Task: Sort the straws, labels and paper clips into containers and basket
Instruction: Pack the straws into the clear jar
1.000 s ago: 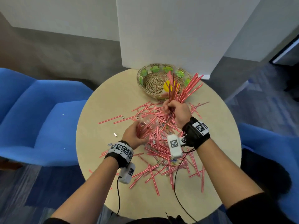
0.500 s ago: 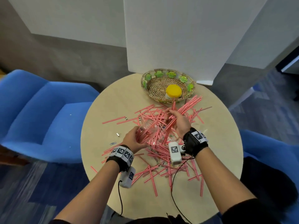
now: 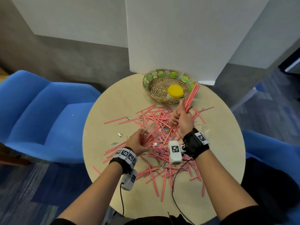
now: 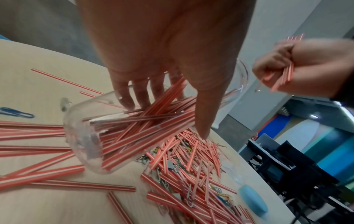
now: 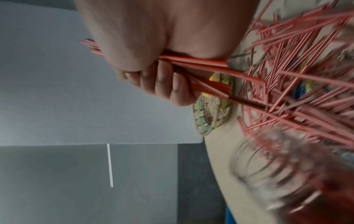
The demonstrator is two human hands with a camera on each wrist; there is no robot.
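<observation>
No readable text; wristband (image 3: 125,154) markers seem mere patterns.
</observation>
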